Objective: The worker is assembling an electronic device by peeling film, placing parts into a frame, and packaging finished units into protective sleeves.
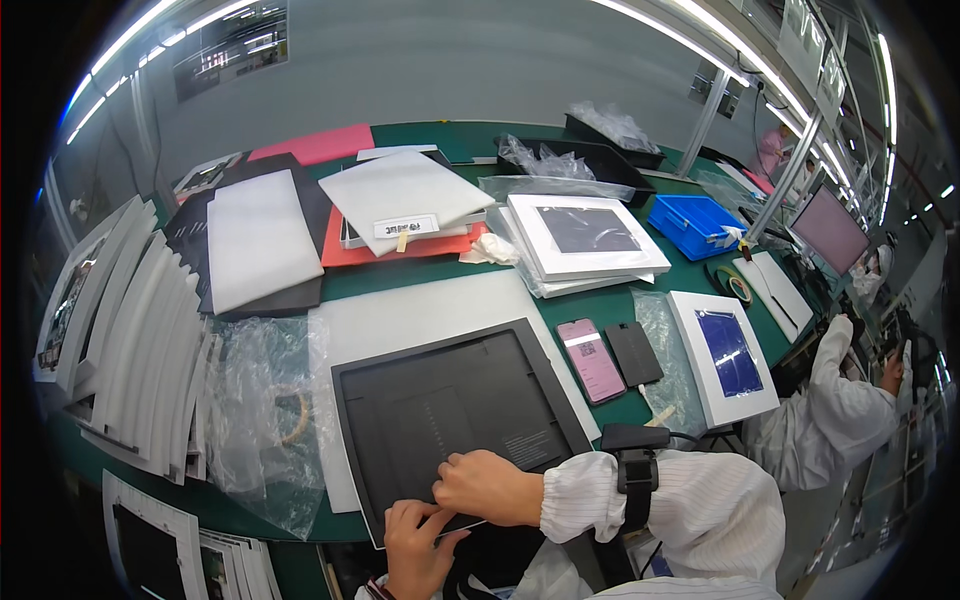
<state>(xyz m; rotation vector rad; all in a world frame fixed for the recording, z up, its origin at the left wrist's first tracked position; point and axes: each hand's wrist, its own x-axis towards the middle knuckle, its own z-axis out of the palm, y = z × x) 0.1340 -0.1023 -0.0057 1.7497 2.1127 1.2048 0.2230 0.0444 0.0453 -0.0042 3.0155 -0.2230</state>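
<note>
A flat black panel with a thin white rim [455, 400], likely the back of a picture frame, lies face down on a white foam sheet [440, 300] in front of me. My right hand [487, 487] rests over its near edge with the fingers curled and pressed together. Just left of it, my left hand [415, 545] is at the near-left part of the rim, its fingers bent and its thumb reaching toward the right fingertips. Both sets of fingertips meet at the near edge; whatever they pinch there is too small or hidden to name.
Clear plastic film [265, 430] and a row of upright white frames [150, 350] stand left. A phone [592, 362], a black power bank [634, 354] and a white frame [722, 358] lie right. Stacked frames [585, 235] and a blue bin [693, 226] are behind. A co-worker [830, 410] sits right.
</note>
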